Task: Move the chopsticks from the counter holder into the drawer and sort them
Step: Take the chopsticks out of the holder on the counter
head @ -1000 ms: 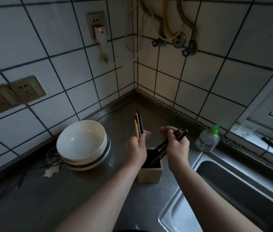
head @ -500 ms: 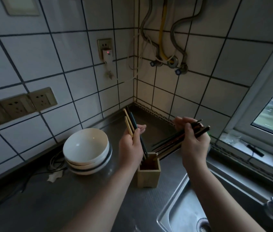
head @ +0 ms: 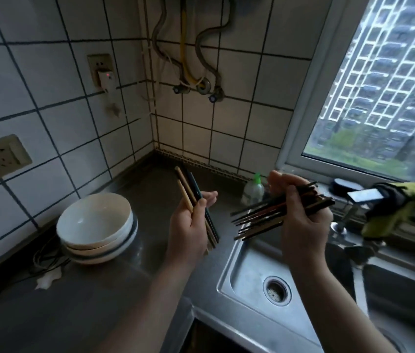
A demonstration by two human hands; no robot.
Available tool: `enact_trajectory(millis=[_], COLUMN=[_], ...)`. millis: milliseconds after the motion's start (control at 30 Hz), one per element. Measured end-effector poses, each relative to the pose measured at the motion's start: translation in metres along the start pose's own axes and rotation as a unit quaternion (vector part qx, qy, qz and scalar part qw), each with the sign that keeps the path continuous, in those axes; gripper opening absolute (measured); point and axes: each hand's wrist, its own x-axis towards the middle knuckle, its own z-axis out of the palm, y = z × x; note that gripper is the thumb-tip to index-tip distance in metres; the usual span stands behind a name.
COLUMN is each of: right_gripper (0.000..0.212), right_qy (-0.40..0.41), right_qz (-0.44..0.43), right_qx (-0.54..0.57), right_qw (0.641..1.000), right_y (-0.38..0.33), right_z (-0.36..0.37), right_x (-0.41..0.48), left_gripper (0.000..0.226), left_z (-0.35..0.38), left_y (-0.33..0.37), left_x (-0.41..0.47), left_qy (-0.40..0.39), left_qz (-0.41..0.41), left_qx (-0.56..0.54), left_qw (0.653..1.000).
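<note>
Chopsticks are all up off the counter in my one head view, divided between the two hands. My left hand grips a small bundle, thumb laid across the sticks and fingers curled behind them. Its long axis stands steep, the upper ends leaning away toward the tiled corner and the lower ends pointing down toward me, past the heel of the hand. My right hand has its fingers wrapped round a large bundle that lies nearly level, running from low on the left to slightly higher on the right, with the left ends fanned out unevenly above the edge of the sink. The two bundles sit close together but apart, their axes roughly crossing. The bowls stand to the left of my left hand, and a bottle stands beyond the gap between the hands. I cannot see the holder, and the drawer is out of view. I judge it lies below and nearer to me, so both bundles must come down and back, and the fanned right-hand ends need squaring first.
</note>
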Motion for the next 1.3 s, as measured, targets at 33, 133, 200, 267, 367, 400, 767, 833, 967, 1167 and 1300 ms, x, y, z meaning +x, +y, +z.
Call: enact_trajectory(millis=[33,133,200,267,367,400,767,833,967,1167,1300], right_gripper=[0.027,0.025,0.026,0.027,0.024,0.022,0.02,0.02,0.022,0.022,0.026], right_qy=[0.012,0.045,0.071,0.094,0.132,0.145,0.333,0.363,0.411,0.462,0.512], right_qz=[0.0,0.0,0.002,0.004,0.021,0.027,0.023,0.011,-0.013,-0.023,-0.046], right_qx=[-0.006,-0.023,-0.04,-0.058,-0.087,-0.097,-0.194,-0.202,-0.231,-0.275,-0.278], right_qw=[1.0,0.999,0.997,0.994,0.987,0.984,0.923,0.909,0.882,0.843,0.811], right_y=[-0.006,-0.018,-0.022,-0.027,-0.037,-0.042,-0.115,-0.134,-0.179,-0.262,-0.316], right_z=[-0.006,-0.027,-0.045,-0.062,-0.088,-0.096,-0.212,-0.242,-0.305,-0.409,-0.479], right_x=[-0.01,-0.04,-0.06,-0.081,-0.113,-0.123,-0.223,-0.244,-0.293,-0.386,-0.458], left_gripper=[0.023,0.024,0.023,0.023,0.022,0.022,0.019,0.016,0.02,0.021,0.022], left_z=[0.001,0.008,0.012,0.017,0.027,0.032,0.121,0.144,0.191,0.258,0.295], left_y=[-0.003,-0.014,-0.018,-0.023,-0.032,-0.035,-0.039,-0.037,-0.026,0.009,0.026], left_x=[-0.008,-0.031,-0.05,-0.07,-0.099,-0.109,-0.233,-0.264,-0.34,-0.486,-0.594], left_qy=[-0.011,-0.046,-0.082,-0.125,-0.185,-0.203,-0.414,-0.449,-0.517,-0.593,-0.65], left_qz=[-0.007,-0.029,-0.052,-0.071,-0.095,-0.102,-0.09,-0.087,-0.073,-0.015,-0.011], left_qx=[-0.003,-0.009,-0.006,-0.003,0.01,0.017,0.006,-0.003,0.007,0.014,0.004], left_qw=[1.0,0.999,0.995,0.99,0.978,0.974,0.906,0.889,0.853,0.805,0.76])
